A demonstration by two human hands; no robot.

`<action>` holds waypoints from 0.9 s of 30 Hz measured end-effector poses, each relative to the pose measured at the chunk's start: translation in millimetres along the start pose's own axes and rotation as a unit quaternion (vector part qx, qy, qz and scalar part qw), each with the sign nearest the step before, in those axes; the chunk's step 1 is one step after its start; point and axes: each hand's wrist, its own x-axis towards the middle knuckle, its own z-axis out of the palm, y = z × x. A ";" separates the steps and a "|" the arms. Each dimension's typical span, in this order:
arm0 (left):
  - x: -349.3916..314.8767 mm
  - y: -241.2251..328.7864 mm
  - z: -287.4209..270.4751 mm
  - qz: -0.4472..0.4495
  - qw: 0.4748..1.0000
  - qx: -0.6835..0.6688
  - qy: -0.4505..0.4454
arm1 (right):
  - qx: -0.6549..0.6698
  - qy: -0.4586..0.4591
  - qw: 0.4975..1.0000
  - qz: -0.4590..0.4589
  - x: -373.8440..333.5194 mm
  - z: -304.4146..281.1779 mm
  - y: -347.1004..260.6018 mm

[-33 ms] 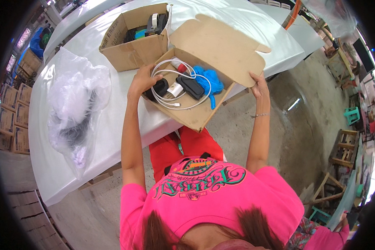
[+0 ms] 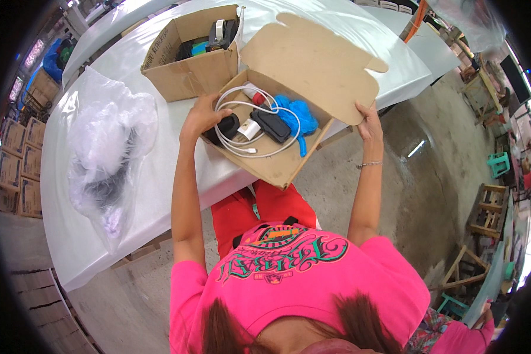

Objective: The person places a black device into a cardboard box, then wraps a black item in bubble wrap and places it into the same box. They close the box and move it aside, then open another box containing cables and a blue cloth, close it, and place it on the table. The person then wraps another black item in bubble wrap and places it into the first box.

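One open cardboard box point(image 2: 271, 169), upper centre of the frame, holds a looped white cable point(image 2: 252, 151); left hand point(image 2: 205, 115) clasps the box's left rim, right hand point(image 2: 369, 122) pinches the lid point(image 2: 312, 65).

Bright pink short-sleeved shirt point(image 2: 304, 302), green-and-black chest lettering point(image 2: 292, 258), red trousers point(image 2: 284, 203), thin right-wrist bracelet point(image 2: 370, 164)

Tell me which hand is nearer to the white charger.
Left. The left hand is at the left rim of the box, just left of the charger. The right hand is at the lid, farther off to the charger's right.
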 end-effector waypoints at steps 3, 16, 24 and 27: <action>-22.1 13.1 -2.0 0.015 0.999 -0.048 -0.013 | -0.020 -0.047 0.997 -0.066 -7.2 8.4 -15.1; -77.6 46.7 22.6 0.005 0.995 -0.060 0.086 | -0.052 -0.047 0.992 -0.101 -28.4 15.2 -42.1; -51.6 13.0 13.9 0.014 0.967 -0.254 0.030 | -0.059 -0.042 0.991 -0.114 -27.5 12.3 -39.2; -42.3 18.9 5.7 0.035 0.969 -0.243 -0.006 | -0.050 -0.037 0.989 -0.131 -24.8 8.6 -35.4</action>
